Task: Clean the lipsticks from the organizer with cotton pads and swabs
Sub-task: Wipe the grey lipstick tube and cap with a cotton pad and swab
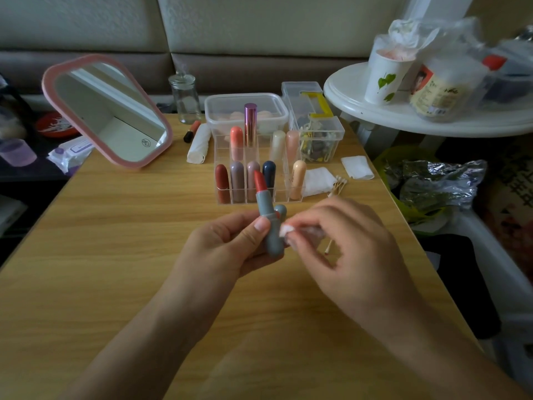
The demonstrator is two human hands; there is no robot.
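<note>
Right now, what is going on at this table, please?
A person is wiping a lipstick. The left hand holds an open grey lipstick with a red tip, upright above the wooden table. The right hand pinches a small cotton pad against its tube. Behind, the clear organizer holds other lipsticks; spare cotton pads and swabs lie to its right.

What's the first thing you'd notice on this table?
Your eye lands on the open grey lipstick with its bright red tip, held up in the middle by the left hand, while the right hand pinches a cotton pad right beside it. Just behind stands a clear organizer holding colourful lipsticks, and a pink-framed mirror leans at the table's back left.
</note>
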